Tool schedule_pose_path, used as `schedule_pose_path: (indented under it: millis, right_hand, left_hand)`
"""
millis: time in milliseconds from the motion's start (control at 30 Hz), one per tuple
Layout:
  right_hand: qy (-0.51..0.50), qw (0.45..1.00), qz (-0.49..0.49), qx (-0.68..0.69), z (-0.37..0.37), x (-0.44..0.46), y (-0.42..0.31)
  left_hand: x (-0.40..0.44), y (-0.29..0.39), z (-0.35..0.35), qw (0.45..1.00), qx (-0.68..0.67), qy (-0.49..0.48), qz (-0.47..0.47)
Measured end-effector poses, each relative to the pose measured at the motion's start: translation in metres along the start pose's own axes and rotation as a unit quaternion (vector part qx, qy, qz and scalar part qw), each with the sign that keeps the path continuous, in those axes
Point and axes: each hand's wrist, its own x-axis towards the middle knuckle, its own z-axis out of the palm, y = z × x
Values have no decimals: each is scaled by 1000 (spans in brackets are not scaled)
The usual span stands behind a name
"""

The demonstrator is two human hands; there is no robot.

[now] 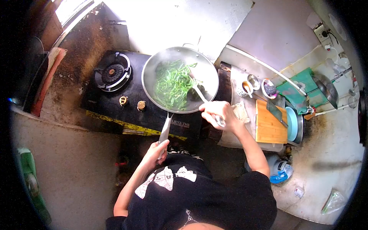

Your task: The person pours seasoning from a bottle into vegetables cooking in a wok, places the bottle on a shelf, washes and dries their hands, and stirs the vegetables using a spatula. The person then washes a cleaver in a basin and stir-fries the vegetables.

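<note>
A wide metal wok (209, 73) sits over the right side of the black gas stove (143, 61). Chopped green vegetables (172, 82) lie in it, mostly on its left half, with a haze of steam over them. My left hand (156, 151) is wrapped round the wok's handle (165, 129). In my right hand (224, 115) is a spatula (200, 93) with a pale handle. The spatula's head is down in the wok at the right edge of the greens, partly hidden by them.
An uncovered burner (112, 71) is on the left, with two knobs (123, 101) in front. To the right stand a wooden cutting board (264, 126), a cleaver (275, 112), a blue basin (292, 124) and small seasoning bowls (253, 81). Another wok (326, 90) hangs on the wall.
</note>
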Motion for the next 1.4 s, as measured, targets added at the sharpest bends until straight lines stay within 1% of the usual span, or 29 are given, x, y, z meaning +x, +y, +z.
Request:
schedule_pose_path:
  millis: [33, 100, 167, 233, 300, 333, 367, 433, 500, 567, 600, 633, 700, 767, 800, 833, 900, 967, 1033, 1100, 1167, 1233, 1267, 1300, 1367, 1400]
  right_hand:
    - [10, 999, 1, -33, 10, 4, 19]
    - [112, 991, -44, -57, 24, 16, 45]
    - [151, 986, 43, -49, 25, 22, 58]
    - [135, 982, 133, -6, 36, 16, 70]
    - [209, 971, 111, 42, 55, 3, 77]
    - [176, 963, 165, 121, 48, -1, 53]
    - [206, 958, 140, 140, 44, -4, 37]
    - [160, 953, 163, 197, 17, -14, 6]
    - [110, 958, 146, 222, -6, -25, -17]
    - [33, 971, 97, 217, -15, -27, -26]
    - [28, 977, 80, 194, -7, -25, -27]
    - [19, 985, 92, 142, -2, -14, -34]
    - [33, 992, 59, 104, 24, -5, -6]
    - [97, 991, 56, 68, 39, 12, 11]
    - [111, 990, 65, 59, 37, 19, 10]
    - [110, 990, 63, 60, 35, 23, 7]
    - [98, 988, 90, 84, 39, 26, 0]
    - [113, 988, -23, 99, 54, 20, 5]
    - [92, 991, -69, 67, 61, 6, 4]
    - [32, 996, -74, 40, 42, -8, 3]
    - [-33, 997, -24, 65, 6, -13, 1]
    - [-20, 997, 11, 80, -23, -12, 3]
    - [-19, 991, 63, 115, -41, -7, -5]
    - [-25, 987, 85, 131, -51, -4, -4]
    - [-53, 975, 110, 187, -62, -2, 12]
    - [-97, 963, 163, 193, -65, -2, 20]
  left_hand:
    - [0, -1, -1, 1000, 2, 4, 2]
    - [1, -2, 0, 1000, -4, 10, 4]
    - [0, -4, 2, 1000, -13, 17, 0]
    - [-1, 0, 1, 1000, -4, 12, 1]
    - [1, -2, -1, 1000, -3, 12, 6]
    - [2, -3, -1, 1000, -4, 14, 8]
    - [3, -5, -1, 1000, -6, 16, 8]
    - [1, -4, -1, 1000, -11, 13, 1]
    - [2, -3, -1, 1000, -10, 9, 1]
    - [1, -2, 0, 1000, -7, 11, -1]
    - [1, 0, 0, 1000, -3, 14, -3]
    - [0, 1, 0, 1000, -1, 14, -3]
    - [-2, 2, 1, 1000, 7, 11, -2]
    - [-1, -1, 0, 1000, 5, 13, 0]
    - [0, 0, -1, 1000, 1, 12, 4]
    - [0, -1, 0, 1000, -1, 14, 5]
    - [0, -1, 0, 1000, 8, 14, -1]
    - [1, 1, -1, 1000, 10, 19, -3]
    - [-1, -2, 0, 1000, 12, 23, -13]
    - [1, -1, -2, 1000, 11, 5, 4]
    - [1, -1, -1, 1000, 11, 4, 3]
    - [1, -1, 0, 1000, 8, 13, -1]
    - [1, 0, 1, 1000, 8, 14, -1]
    - [-1, 1, 1, 1000, 11, 16, -2]
    - [-1, 2, 0, 1000, 18, 20, -2]
    - [0, 0, -2, 1000, 24, 19, -4]
